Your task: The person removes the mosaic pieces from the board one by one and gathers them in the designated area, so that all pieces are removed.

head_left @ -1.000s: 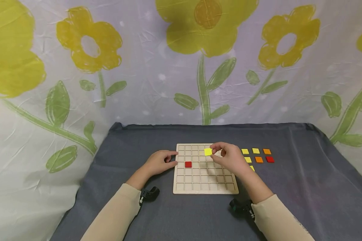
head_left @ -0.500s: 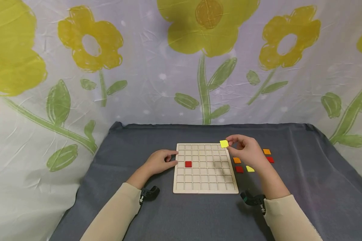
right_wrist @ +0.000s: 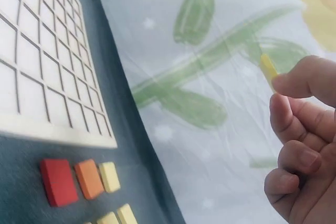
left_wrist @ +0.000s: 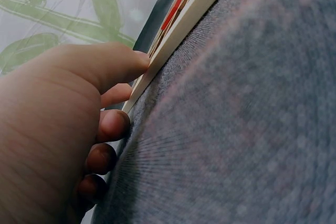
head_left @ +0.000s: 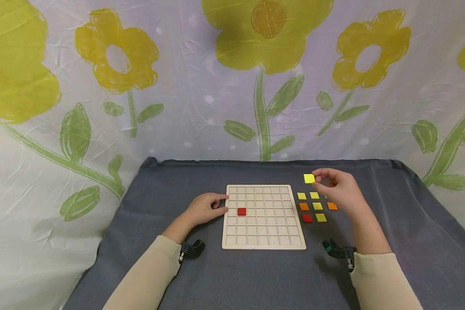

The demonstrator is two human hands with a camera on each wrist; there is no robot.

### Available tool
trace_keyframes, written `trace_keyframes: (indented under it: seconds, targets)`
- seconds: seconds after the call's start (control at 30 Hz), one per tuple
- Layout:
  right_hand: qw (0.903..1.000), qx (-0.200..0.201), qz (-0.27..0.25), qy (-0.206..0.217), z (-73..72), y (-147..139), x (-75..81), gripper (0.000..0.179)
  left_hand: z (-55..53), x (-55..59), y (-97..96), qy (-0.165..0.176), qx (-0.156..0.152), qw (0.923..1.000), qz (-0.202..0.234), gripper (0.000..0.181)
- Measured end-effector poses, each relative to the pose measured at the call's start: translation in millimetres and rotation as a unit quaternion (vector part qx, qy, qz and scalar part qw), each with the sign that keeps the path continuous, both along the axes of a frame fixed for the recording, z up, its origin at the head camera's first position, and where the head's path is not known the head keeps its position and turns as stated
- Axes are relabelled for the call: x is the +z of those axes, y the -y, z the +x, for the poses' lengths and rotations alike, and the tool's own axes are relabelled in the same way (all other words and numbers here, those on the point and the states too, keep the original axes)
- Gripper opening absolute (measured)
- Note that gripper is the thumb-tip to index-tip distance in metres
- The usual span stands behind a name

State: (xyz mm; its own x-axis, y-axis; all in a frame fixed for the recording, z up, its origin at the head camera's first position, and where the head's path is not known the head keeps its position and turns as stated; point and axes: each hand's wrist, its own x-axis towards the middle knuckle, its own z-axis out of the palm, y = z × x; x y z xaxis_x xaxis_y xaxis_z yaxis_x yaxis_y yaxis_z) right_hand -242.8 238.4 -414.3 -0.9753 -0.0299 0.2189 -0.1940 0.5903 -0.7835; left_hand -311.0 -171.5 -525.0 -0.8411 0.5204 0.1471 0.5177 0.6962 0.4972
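Observation:
A pale wooden grid board (head_left: 263, 247) lies on the table, with a red square tile (head_left: 242, 211) in one cell of its left part. My left hand (head_left: 206, 209) is at the board's left edge; its thumb and index fingertips touch the rim, and in the left wrist view its other fingers (left_wrist: 100, 158) bend loosely beside it. Beyond the board's back right corner, my right hand (head_left: 339, 189) pinches a yellow square tile (head_left: 308, 178) between thumb and index finger, raised above the table. In the right wrist view this yellow tile (right_wrist: 268, 65) shows nearly edge-on.
Right of the board lie several loose tiles in rows: yellow tiles (head_left: 321, 218), orange tiles (head_left: 304, 206) and a red tile (head_left: 307, 218). My right hand hides some of them. A dark grey cloth (head_left: 255, 280) covers the table, with a flowered curtain (head_left: 186, 129) behind.
My right hand has moved right and away from over the board, carrying the yellow tile past the back right corner. Tiles it hid before now show. The left hand stays put.

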Motion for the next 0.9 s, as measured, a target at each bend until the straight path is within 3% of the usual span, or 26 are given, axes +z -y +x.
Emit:
trace_keyframes:
  seconds: [0.23, 0.5, 0.9]
  targets:
    - [0.9996, -0.023, 0.014, 0.011, 0.7, -20, 0.5, 0.030, -1.0, -1.3, 0.4, 0.000, 0.002, 1.0000, -0.005, 0.046]
    - [0.9983, -0.020, 0.027, 0.047, 1.0, -46, -2.1, 0.040, -0.6, -0.6, 0.0, 0.002, 0.003, 1.0000, 0.003, 0.046]
    - [0.9916, -0.013, 0.056, 0.116, -2.4, -78, -24.5, 0.051, 0.4, -0.4, -0.5, 0.000, 0.004, 1.0000, 0.000, 0.046]
